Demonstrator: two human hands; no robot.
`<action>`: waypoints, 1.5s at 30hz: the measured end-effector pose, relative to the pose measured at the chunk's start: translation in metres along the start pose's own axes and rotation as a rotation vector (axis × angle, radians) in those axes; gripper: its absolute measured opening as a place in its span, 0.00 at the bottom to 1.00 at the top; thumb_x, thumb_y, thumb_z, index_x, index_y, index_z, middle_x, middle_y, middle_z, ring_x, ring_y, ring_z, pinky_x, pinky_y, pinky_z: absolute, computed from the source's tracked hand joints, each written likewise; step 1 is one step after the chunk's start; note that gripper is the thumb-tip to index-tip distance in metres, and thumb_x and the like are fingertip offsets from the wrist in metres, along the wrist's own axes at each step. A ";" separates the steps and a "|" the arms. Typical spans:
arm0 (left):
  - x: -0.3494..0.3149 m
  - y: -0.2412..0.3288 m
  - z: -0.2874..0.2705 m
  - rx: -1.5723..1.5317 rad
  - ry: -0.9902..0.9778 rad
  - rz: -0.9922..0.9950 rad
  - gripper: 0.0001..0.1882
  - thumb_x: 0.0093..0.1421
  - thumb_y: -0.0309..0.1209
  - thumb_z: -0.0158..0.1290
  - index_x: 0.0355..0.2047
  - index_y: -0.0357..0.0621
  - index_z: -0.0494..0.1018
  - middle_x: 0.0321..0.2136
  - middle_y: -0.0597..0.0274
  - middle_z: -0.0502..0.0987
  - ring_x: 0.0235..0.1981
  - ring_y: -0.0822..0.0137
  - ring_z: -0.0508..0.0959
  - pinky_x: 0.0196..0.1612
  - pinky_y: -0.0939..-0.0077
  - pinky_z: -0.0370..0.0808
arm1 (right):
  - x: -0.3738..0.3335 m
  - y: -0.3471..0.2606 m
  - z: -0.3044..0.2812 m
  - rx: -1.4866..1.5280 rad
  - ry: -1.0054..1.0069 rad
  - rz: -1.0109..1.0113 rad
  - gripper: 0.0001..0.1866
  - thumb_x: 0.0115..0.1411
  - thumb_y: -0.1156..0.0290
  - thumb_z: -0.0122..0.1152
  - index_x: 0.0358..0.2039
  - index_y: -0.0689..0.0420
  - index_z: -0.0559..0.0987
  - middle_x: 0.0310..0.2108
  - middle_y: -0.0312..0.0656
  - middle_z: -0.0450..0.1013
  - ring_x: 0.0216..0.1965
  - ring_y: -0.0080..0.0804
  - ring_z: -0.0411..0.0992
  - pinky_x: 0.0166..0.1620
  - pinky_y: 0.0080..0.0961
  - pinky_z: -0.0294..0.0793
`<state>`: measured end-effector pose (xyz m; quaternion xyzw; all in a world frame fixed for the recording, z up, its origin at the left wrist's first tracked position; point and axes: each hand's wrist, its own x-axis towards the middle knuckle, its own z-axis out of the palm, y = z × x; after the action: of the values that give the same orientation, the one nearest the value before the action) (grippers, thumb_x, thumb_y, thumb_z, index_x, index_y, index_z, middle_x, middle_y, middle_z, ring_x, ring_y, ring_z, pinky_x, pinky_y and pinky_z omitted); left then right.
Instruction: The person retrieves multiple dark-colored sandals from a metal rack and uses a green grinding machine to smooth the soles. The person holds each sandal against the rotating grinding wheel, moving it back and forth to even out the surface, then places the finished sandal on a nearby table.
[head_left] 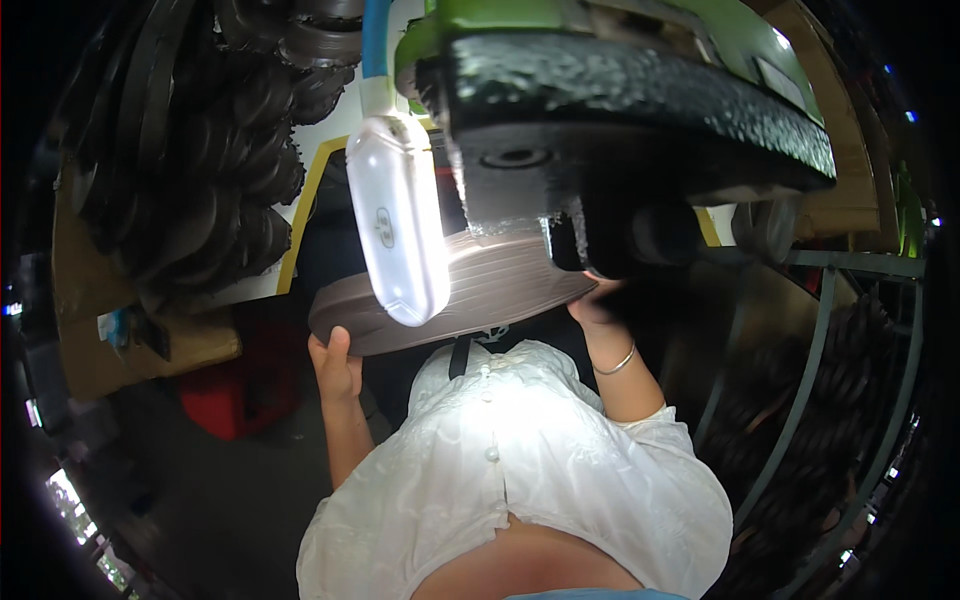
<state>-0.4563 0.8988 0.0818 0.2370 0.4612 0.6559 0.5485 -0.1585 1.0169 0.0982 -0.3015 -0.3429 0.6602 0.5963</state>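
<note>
Dark stacked discs (230, 170) fill the shelves behind. Both hands hold one round brown disc (480, 290) under the machine (640, 110): left hand (338, 362) grips its near edge, right hand (592, 300) its far side. A white lamp (397, 220) shines above.

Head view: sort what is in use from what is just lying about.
In use: round grey-brown disc; left hand and right hand at its edges; black machine head; white lamp.
Lying about: stacked dark discs; red box; metal rack.

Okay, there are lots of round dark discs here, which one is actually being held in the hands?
The big brownish disc under the black machine head, gripped at its edges by the left hand and right hand. The other discs sit stacked at upper left, untouched.
</note>
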 end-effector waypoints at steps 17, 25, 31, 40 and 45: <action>0.016 -0.050 0.052 0.969 -0.593 -0.222 0.20 0.48 0.30 0.63 0.41 0.34 0.74 0.33 0.60 0.79 0.35 0.71 0.77 0.41 0.75 0.73 | 0.040 -0.036 0.047 -0.760 -0.477 -0.197 0.38 0.39 0.74 0.70 0.52 0.63 0.62 0.33 0.36 0.69 0.38 0.24 0.68 0.44 0.21 0.68; 0.048 -0.007 0.163 0.789 -0.385 0.164 0.12 0.52 0.30 0.59 0.36 0.37 0.76 0.28 0.60 0.79 0.29 0.74 0.76 0.35 0.79 0.73 | 0.040 -0.049 0.032 -0.595 -0.474 0.081 0.35 0.45 0.70 0.70 0.52 0.62 0.63 0.40 0.39 0.69 0.42 0.26 0.68 0.48 0.23 0.67; 0.039 -0.012 0.162 0.503 -0.279 -0.002 0.12 0.56 0.28 0.56 0.38 0.33 0.75 0.29 0.63 0.78 0.30 0.76 0.74 0.35 0.81 0.72 | -0.018 -0.027 -0.040 -0.727 -0.696 0.550 0.32 0.46 0.64 0.69 0.48 0.67 0.70 0.44 0.45 0.72 0.44 0.31 0.70 0.51 0.26 0.66; 0.022 -0.028 0.146 0.248 -0.319 -0.002 0.11 0.60 0.29 0.52 0.40 0.34 0.73 0.32 0.64 0.77 0.33 0.78 0.73 0.39 0.83 0.70 | -0.024 -0.101 -0.154 -0.334 0.078 -0.010 0.24 0.40 0.75 0.61 0.42 0.65 0.74 0.37 0.43 0.74 0.37 0.30 0.74 0.44 0.23 0.72; 0.015 -0.024 0.136 0.239 -0.293 -0.049 0.12 0.61 0.28 0.50 0.42 0.34 0.72 0.35 0.63 0.76 0.36 0.77 0.73 0.41 0.81 0.70 | 0.009 -0.104 -0.107 -0.007 0.243 -0.133 0.20 0.54 0.69 0.57 0.46 0.65 0.72 0.40 0.46 0.73 0.41 0.34 0.73 0.47 0.29 0.72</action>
<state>-0.3373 0.9588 0.1213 0.3823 0.4565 0.5414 0.5936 -0.0127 1.0413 0.1206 -0.3578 -0.2896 0.5770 0.6747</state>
